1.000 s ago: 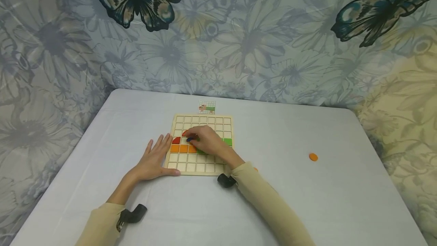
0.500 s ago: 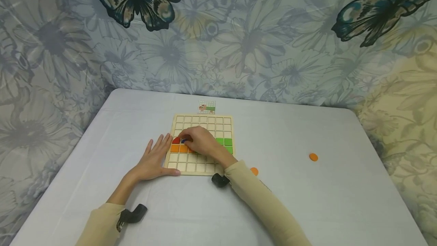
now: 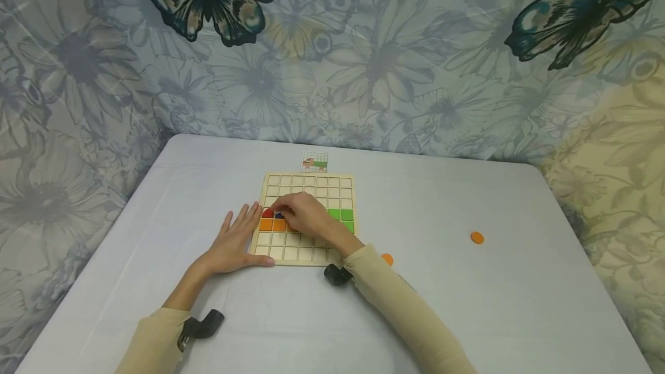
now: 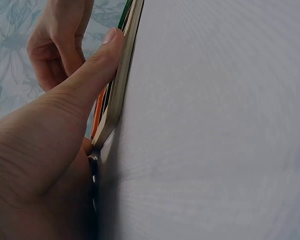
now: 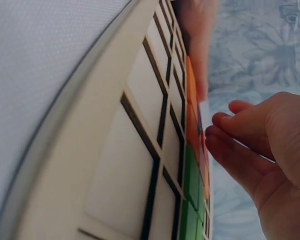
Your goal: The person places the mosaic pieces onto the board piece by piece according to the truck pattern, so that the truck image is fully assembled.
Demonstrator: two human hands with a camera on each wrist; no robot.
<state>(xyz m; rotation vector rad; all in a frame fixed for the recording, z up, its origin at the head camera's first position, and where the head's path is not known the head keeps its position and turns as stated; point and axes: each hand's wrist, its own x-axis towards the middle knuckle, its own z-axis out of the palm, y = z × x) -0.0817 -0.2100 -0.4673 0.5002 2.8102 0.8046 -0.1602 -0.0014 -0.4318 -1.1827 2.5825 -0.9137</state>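
Observation:
My left hand [image 3: 231,244] lies spread at the near left corner of a wooden grid board [image 3: 298,258]. Its thumb rests along the front edge, its fingertips by the left side. Over the left middle of the board is my right hand [image 3: 307,215], fingers loosely bent and pointing down. Its fingertips come right to a small blue tile [image 3: 279,216] set in a square beside a red rounded tile [image 3: 268,212]. The right wrist view shows thumb and fingertips [image 5: 216,131] close over the tiles. Orange square tiles [image 3: 266,225] fill squares in the row below; part of that row is behind the hand.
Green square tiles [image 3: 347,214] sit at the board's right side. A small printed pattern card [image 3: 314,161] lies beyond the far edge. One orange disc [image 3: 387,259] is beside my right sleeve, another orange disc [image 3: 477,238] farther right on the white tabletop [image 3: 519,305].
My right hand has shifted left over the board, bringing the blue tile from its fingers to the square beside the red one. Over the last half second it hardly moves. The left hand stays put.

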